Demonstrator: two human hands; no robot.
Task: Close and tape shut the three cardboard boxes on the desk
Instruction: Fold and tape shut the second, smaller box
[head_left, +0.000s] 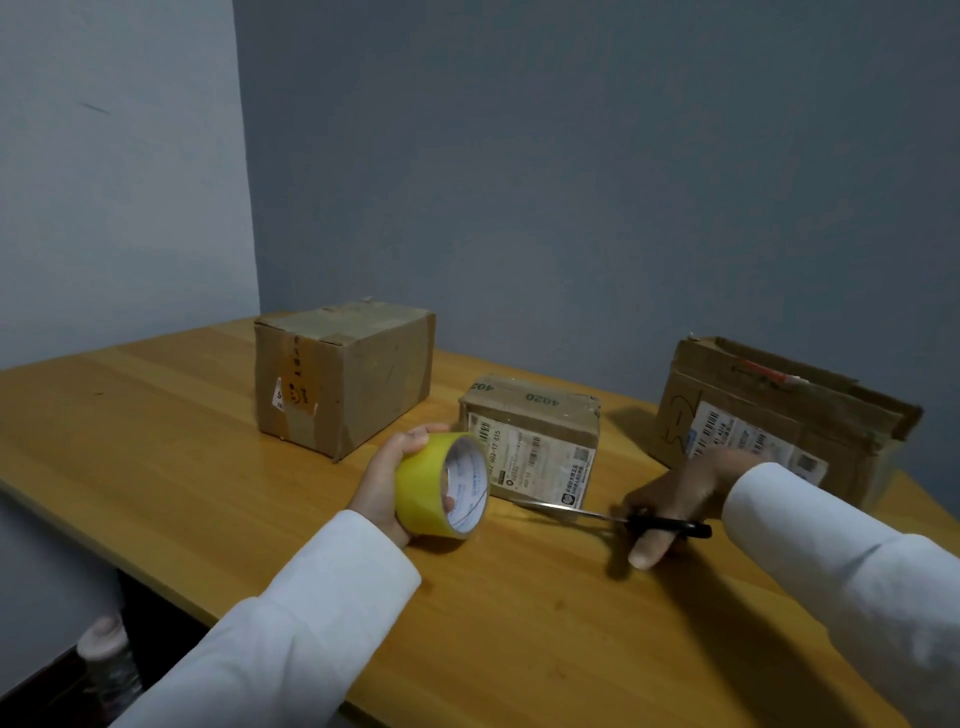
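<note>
- Your left hand (387, 480) has its fingers curled round the yellow tape roll (441, 486), holding it on its edge just in front of the small box (532, 441), the roll's open core turned toward your right side.
- Your right hand (670, 501) grips the black handles of the scissors (613, 516); the blades point left and reach the foot of the small box.
- With both tools in hand and no strip pulled from the roll, I'd say you're between boxes, about to start a fresh length.
- The small box sits with its flaps down; whether its seam is taped, I can't tell from here.
- The open box (779, 426), right of the small box, has a flap standing up along its top. It looks like the one left to do.
- Next move, as I read it: fold that flap flat, pull tape across the seam, then snip.
- The big box (343, 374), behind and to the left of the small box, looks closed, with tape over its edges.
- All three stand on a wooden desk (156, 441) pushed into a corner of plain grey-blue walls (571, 182).
</note>
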